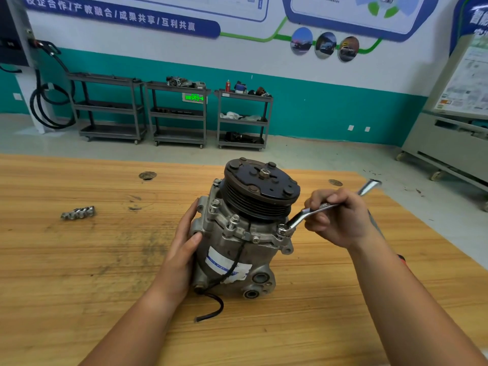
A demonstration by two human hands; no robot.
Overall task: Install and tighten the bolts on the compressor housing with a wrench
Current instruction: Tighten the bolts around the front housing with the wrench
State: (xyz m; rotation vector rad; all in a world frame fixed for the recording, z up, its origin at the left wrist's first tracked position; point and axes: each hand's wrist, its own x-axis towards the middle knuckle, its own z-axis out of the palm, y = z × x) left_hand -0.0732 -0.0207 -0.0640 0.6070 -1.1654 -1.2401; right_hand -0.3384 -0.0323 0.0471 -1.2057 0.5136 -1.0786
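Observation:
A grey metal compressor (232, 249) with a black pulley (260, 191) on top stands upright on the wooden table (79, 260). My left hand (184, 244) presses flat against its left side. My right hand (335, 217) grips a silver ring wrench (301, 219) whose lower end sits over a bolt (282, 230) on the right of the housing flange. Other bolts (233, 221) stand in the flange at the front and left. A black cable (214, 305) trails from the compressor's base onto the table.
Several loose bolts (78, 213) lie together on the table at the left. Two round holes (147, 175) are set in the tabletop near its far edge. Three grey shelf carts (179, 114) stand against the far wall, and a grey cabinet (449, 143) at the right.

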